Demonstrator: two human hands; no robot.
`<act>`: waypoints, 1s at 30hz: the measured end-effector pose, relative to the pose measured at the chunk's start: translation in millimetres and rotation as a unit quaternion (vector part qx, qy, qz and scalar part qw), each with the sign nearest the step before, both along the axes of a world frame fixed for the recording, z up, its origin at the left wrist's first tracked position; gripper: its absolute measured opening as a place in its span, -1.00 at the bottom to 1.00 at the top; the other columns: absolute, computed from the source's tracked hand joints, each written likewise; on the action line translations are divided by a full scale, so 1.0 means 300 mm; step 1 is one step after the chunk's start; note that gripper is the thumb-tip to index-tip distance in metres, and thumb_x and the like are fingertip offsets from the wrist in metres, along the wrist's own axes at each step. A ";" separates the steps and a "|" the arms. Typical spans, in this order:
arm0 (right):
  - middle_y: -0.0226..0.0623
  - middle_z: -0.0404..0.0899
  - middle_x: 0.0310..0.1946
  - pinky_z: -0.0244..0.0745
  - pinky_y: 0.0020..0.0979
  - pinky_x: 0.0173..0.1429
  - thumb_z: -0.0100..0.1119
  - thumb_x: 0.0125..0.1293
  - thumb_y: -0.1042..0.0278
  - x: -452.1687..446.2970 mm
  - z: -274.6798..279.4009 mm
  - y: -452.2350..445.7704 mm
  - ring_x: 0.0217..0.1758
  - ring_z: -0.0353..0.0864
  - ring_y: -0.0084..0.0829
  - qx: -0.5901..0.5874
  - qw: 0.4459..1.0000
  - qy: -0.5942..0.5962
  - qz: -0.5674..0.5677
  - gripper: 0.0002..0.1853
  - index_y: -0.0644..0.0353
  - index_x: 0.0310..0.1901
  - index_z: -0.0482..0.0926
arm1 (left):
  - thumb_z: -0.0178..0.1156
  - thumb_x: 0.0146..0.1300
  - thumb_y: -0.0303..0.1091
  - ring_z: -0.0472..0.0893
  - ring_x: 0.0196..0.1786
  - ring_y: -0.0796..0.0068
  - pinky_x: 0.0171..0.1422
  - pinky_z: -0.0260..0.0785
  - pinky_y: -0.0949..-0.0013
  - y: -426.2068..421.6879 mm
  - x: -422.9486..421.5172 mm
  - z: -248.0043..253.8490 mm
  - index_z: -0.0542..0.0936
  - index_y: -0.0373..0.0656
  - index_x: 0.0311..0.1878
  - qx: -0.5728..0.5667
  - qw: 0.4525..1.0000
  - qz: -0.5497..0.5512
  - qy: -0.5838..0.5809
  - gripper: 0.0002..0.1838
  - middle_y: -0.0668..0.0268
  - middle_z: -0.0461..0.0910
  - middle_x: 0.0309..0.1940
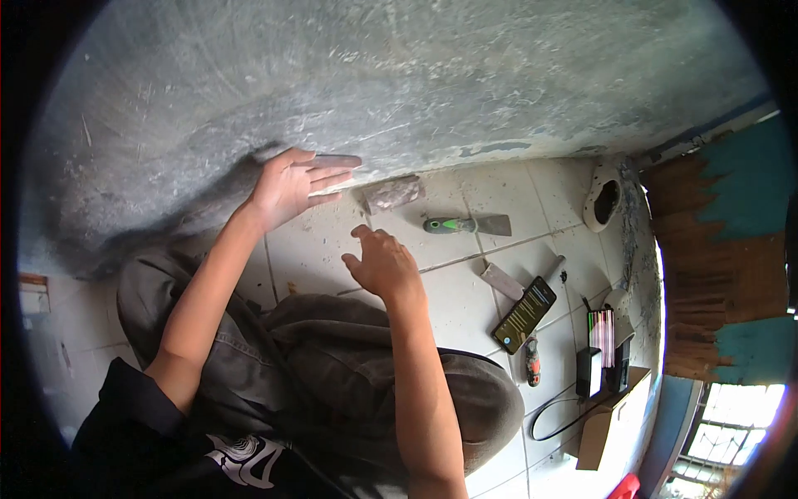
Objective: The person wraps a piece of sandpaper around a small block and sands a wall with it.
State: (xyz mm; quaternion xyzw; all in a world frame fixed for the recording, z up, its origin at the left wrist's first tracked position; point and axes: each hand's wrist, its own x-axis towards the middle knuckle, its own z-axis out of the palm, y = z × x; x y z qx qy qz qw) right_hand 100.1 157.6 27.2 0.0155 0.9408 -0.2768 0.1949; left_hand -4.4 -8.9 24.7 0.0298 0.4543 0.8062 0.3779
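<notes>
My left hand is at the foot of the grey wall, fingers stretched out, with a dark flat strip held between thumb and fingers against the wall. The strip looks like folded sandpaper, though its kind is not certain. Above the floor in front of my lap, my right hand holds nothing, its thumb and fingers apart and loosely bent. A worn, greyish rectangular piece lies by the wall base, beyond both hands. To its right rests a putty knife with a green and grey handle.
The scuffed wall rises from white floor tiles. On the right lie a phone, an orange-handled tool, a black box-shaped device with a cable, and a cardboard box. A white shoe-like object stands near the corner.
</notes>
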 end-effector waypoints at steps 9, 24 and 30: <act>-0.03 0.52 -0.04 0.34 -0.20 0.18 0.16 0.18 0.14 -0.005 0.024 -0.005 0.10 0.46 -0.12 0.018 0.999 -0.041 0.008 -0.53 0.14 0.09 0.42 | -0.07 0.16 0.01 0.18 0.37 0.25 0.37 0.03 0.23 -0.004 -0.012 -0.018 0.37 -0.31 0.18 -0.015 1.000 -0.007 0.024 -0.36 0.11 0.28 0.29; -0.01 0.52 -0.05 0.35 -0.18 0.17 0.14 0.18 0.15 -0.010 0.021 -0.003 0.07 0.50 -0.12 0.018 0.999 -0.051 0.003 -0.52 0.17 0.11 0.42 | 0.00 0.16 -0.02 0.21 0.36 0.12 0.36 0.08 0.14 -0.014 -0.007 -0.021 0.40 -0.19 -0.04 -0.009 0.999 0.011 0.039 -0.55 -0.08 0.25 0.27; 0.00 0.53 -0.06 0.35 -0.18 0.17 0.15 0.18 0.15 -0.010 0.029 -0.004 0.06 0.50 -0.11 0.022 0.999 -0.048 0.010 -0.52 0.18 0.11 0.42 | 0.01 0.17 -0.04 0.23 0.35 0.11 0.33 0.13 0.16 -0.022 -0.016 -0.039 0.39 -0.21 -0.02 -0.001 0.999 0.011 0.042 -0.54 -0.09 0.24 0.27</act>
